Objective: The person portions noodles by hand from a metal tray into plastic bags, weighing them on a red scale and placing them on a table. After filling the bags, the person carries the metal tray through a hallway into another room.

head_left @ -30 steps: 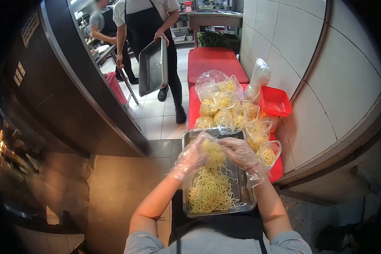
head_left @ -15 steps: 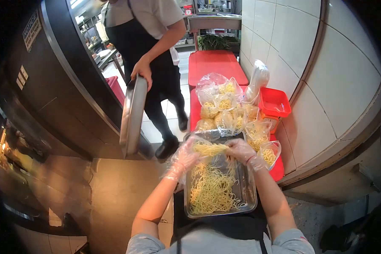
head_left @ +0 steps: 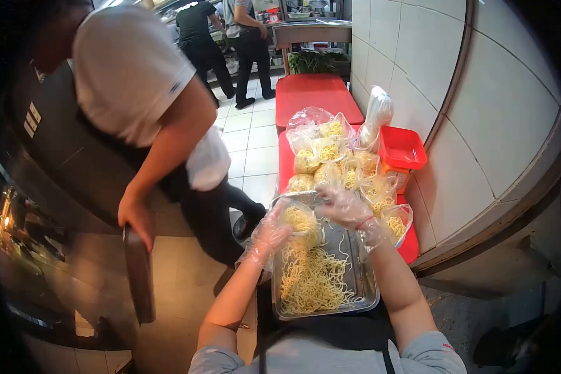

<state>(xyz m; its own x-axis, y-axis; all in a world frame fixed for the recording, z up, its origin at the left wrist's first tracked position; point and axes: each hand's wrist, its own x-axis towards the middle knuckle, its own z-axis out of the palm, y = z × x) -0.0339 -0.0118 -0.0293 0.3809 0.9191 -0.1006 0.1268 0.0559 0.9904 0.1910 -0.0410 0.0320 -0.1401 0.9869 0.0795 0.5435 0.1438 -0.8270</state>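
Observation:
Above the far left part of a metal tray [head_left: 369,274], my left hand [head_left: 273,234], in a clear plastic glove, is closed around a clear plastic bag of noodles [head_left: 301,225]. My right hand [head_left: 346,209], gloved too, is just right of the bag, its fingers loosely apart and nothing visible in them. Loose yellow noodles [head_left: 315,283] lie heaped in the near left of the tray, with stray strands to the right. Past the tray, several filled noodle bags [head_left: 327,171] crowd a red surface [head_left: 318,103].
A red plastic container [head_left: 403,149] and a roll of clear bags [head_left: 377,115] stand by the tiled wall [head_left: 511,118] on the right. At left, a co-worker [head_left: 137,81] leans past with a tray [head_left: 139,274] in one hand. Two people [head_left: 243,53] stand farther back.
My right hand has let go of the noodles, which now sit in the bag in my left hand. The co-worker has come closer on the left, lowering the carried tray.

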